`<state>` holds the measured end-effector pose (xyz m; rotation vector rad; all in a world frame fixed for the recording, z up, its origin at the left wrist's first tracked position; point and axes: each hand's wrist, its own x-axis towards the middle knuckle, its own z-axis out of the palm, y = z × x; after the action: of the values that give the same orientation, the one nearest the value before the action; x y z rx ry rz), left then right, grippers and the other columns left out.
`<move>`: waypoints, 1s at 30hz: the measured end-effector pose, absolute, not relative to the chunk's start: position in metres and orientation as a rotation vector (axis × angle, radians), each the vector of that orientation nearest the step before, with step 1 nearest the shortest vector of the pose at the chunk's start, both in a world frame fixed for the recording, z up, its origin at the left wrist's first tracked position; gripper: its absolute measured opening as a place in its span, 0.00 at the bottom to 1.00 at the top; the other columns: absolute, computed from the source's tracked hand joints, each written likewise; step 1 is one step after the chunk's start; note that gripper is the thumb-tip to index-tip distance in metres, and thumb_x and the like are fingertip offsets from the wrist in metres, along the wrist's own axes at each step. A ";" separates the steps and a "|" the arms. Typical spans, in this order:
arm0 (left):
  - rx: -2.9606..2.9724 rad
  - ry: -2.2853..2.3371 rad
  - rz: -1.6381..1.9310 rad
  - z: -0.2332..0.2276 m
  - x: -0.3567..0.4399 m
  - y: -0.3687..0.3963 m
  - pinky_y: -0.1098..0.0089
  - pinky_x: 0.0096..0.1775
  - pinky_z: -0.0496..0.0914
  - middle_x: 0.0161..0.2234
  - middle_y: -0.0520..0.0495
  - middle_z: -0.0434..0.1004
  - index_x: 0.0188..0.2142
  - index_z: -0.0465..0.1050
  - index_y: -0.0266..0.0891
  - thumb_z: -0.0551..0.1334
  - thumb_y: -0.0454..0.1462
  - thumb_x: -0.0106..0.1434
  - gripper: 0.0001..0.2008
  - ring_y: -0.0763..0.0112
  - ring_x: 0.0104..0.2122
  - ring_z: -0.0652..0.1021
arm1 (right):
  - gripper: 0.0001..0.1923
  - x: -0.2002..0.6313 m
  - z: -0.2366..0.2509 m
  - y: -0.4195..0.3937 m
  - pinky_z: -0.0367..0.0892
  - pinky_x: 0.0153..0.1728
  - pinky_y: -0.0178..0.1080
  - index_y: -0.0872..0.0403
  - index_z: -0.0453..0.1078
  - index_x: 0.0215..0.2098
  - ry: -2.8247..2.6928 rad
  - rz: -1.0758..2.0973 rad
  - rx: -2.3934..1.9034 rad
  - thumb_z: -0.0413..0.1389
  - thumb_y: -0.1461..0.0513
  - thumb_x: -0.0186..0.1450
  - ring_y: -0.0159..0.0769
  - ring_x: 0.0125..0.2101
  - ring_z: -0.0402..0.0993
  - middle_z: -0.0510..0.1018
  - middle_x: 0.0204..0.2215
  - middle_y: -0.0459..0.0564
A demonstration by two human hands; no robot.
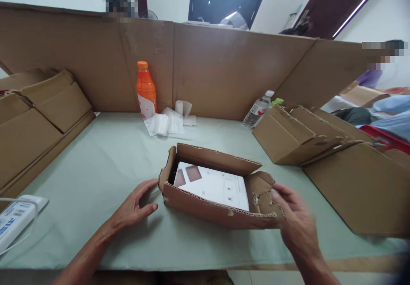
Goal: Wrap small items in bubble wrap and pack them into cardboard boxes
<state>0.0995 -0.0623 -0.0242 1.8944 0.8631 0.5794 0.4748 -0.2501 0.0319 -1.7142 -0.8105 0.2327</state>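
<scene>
A: Obs., left edge first. White power strip [14, 221] at the table's near-left corner, cable looping off it. Stack of flat cardboard sheets [38, 118] beyond it, leaning along the left side.

B: Left hand?

A: Left hand [134, 208] rests on the green table cover [105, 165], fingers loosely spread, holding nothing. Fingertips lie just beside the left end of the open cardboard box [211, 204]; can't tell if they actually touch it.

B: Box position?

A: Centre of the table, near edge, directly in front of the person. Shallow, lid flaps up. A white printed sheet [214, 186] lies flat inside, brown squares at its upper-left corner.

B: Behind the box?

A: Orange drink bottle [146, 90] upright against the cardboard partition [224, 67]; crumpled clear plastic bags [166, 124] just beside it on the right. Further right, a clear water bottle [258, 110] lying tilted near the partition.

B: Right hand?

A: Right hand [296, 225] at the box's right end, thumb and fingers partly curled against the torn right flap [264, 191]. Slightly blurred; whether it grips or only touches the flap, cannot tell.

B: Far right?

A: Folded cardboard boxes [320, 144] piled along the right side.
</scene>
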 end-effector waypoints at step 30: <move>1.135 1.007 1.029 -0.033 0.104 -0.082 0.56 0.49 0.72 0.41 0.43 0.82 0.41 0.76 0.38 0.68 0.43 0.46 0.21 0.50 0.45 0.79 | 0.21 0.366 0.031 -0.215 0.73 0.53 0.49 0.49 0.68 0.61 -1.598 0.197 -1.588 0.50 0.60 0.71 0.48 0.56 0.72 0.74 0.58 0.56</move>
<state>0.1039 -0.0822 -0.0334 1.1349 1.0070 1.0286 0.3662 -0.2155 0.0310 -1.5884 -1.5985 0.1969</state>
